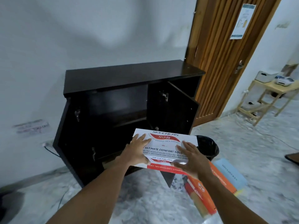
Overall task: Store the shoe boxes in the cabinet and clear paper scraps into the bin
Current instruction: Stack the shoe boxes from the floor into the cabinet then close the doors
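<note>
Directly in front of the cabinet (129, 75), one white shoe box (163, 143) is held level between both hands, with its far edge at the lower part of the opening. Whether it rests on a shelf cannot be determined.

Grip state:
- Left hand (137, 151): fingers straight and spread flat on the lid, thumb against the near side face.
- Right hand (192, 159): fingers straight and spread flat on the lid, thumb stretched along the near side face.

Item count:
- Shoe boxes: three. One is white and in hand. One orange shoe box (208, 196) and one light blue shoe box (231, 177) lie side by side on the floor (145, 204), to the right of the cabinet.
- Bin (210, 147): one, black, standing on the floor just beside the right door panel (182, 113) and behind the white box.
- Cabinet: one, dark, with two doors, both swung open. The left door panel (64, 135) stands out toward the camera.

Surface and room: the floor is marbled grey and white. The cabinet stands against a white wall (80, 38). A slatted wooden door (218, 62) to the right carries one paper notice (242, 21). A light wooden rack (265, 101) stands further right.
</note>
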